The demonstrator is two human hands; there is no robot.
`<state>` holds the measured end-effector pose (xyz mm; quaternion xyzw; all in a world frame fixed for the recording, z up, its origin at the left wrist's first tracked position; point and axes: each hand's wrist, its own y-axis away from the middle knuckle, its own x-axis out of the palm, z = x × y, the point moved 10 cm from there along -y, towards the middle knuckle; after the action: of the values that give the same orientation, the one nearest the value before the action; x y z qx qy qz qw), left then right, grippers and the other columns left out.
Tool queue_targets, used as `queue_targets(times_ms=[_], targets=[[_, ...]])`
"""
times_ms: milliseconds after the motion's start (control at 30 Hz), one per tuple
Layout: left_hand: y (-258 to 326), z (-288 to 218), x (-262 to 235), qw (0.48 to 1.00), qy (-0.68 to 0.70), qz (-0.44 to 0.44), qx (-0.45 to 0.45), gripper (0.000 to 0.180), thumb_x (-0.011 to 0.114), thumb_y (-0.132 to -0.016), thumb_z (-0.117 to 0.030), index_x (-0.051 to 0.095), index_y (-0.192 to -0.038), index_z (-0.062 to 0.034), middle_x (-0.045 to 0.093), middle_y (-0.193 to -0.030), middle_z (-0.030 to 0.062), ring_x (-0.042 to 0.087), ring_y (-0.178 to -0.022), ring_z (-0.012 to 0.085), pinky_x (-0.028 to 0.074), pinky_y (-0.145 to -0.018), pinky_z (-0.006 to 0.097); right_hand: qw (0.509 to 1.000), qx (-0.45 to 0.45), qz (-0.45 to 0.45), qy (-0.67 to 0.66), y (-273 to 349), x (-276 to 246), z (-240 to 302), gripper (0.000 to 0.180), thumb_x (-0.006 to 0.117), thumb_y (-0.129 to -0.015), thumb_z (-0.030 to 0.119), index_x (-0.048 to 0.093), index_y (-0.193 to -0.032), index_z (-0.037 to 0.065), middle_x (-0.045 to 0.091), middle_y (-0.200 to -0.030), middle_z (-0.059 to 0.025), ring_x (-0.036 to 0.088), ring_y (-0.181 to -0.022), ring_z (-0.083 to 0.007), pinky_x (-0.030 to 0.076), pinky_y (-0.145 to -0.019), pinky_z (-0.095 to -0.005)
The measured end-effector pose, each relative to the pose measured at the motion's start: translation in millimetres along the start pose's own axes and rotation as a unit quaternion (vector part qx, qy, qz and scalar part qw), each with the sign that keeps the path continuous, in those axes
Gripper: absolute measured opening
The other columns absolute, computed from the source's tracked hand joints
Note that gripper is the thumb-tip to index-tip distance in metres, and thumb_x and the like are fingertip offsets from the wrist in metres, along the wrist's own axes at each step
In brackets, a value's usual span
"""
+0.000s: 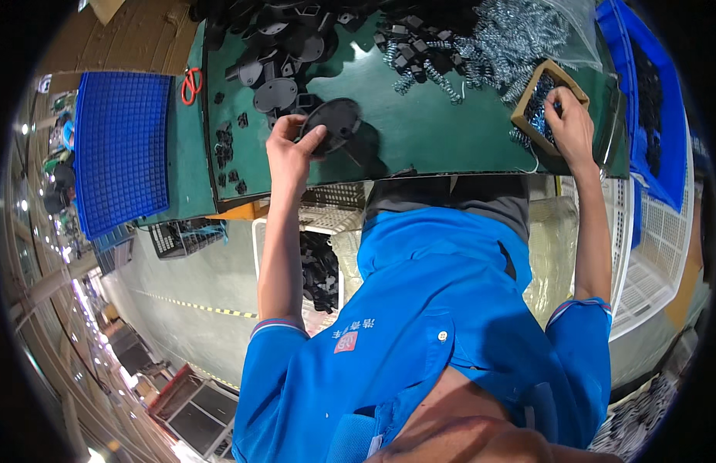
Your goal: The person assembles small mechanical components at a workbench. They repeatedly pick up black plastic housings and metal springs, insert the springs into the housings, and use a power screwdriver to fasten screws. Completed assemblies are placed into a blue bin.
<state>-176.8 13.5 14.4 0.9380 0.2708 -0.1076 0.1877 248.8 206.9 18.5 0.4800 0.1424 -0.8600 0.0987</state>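
Pinched between the thumb and fingers of my left hand (292, 150) is a round black plastic disc (336, 123) with holes in it, tilted above the green table. My right hand (569, 123) reaches into a small open cardboard box (521, 116) that holds small shiny metal parts (538, 108). Its fingers are bent together at the box; what they grip, if anything, is hidden. Similar black round parts (275, 94) lie piled beyond my left hand. Past the box spreads a heap of metal coil springs (508, 38).
Small black blocks (420, 50) lie beside the springs, and tiny black pieces (224, 147) at the table's left. Red-handled scissors (191, 86) rest near a blue mesh tray (123, 150). A blue bin (667, 166) stands right, above white crates (659, 262). The green table's (443, 147) front edge faces me.
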Motion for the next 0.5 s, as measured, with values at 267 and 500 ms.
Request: queue_targets(times_ms=[267, 500], targets=[[21, -17, 165, 0.939, -0.005, 0.339, 0.05, 0.032, 0.074, -0.08, -0.009, 0.066, -0.108, 0.0016, 0.069, -0.1, 0.0095, 0.064, -0.09, 0.016, 0.051, -0.08, 0.03, 0.89, 0.129, -0.205, -0.386, 60, -64, -55, 0.009, 0.06, -0.095, 0.008, 0.062, -0.1, 0.0, 0.062, -0.08, -0.0046, 0.058, -0.066, -0.0086, 0.044, -0.057, -0.0201], [15, -69, 182, 0.89, -0.28, 0.189, 0.308, 0.019, 0.068, -0.085, -0.009, 0.07, -0.103, -0.0058, 0.066, -0.103, 0.009, 0.064, -0.082, 0.0286, 0.052, -0.07, 0.034, 0.729, 0.298, -0.305, -0.535, 234, -58, -166, 0.007, 0.061, -0.094, 0.008, 0.06, -0.093, 0.001, 0.06, -0.078, -0.0055, 0.05, -0.059, -0.01, 0.04, -0.053, -0.0232]])
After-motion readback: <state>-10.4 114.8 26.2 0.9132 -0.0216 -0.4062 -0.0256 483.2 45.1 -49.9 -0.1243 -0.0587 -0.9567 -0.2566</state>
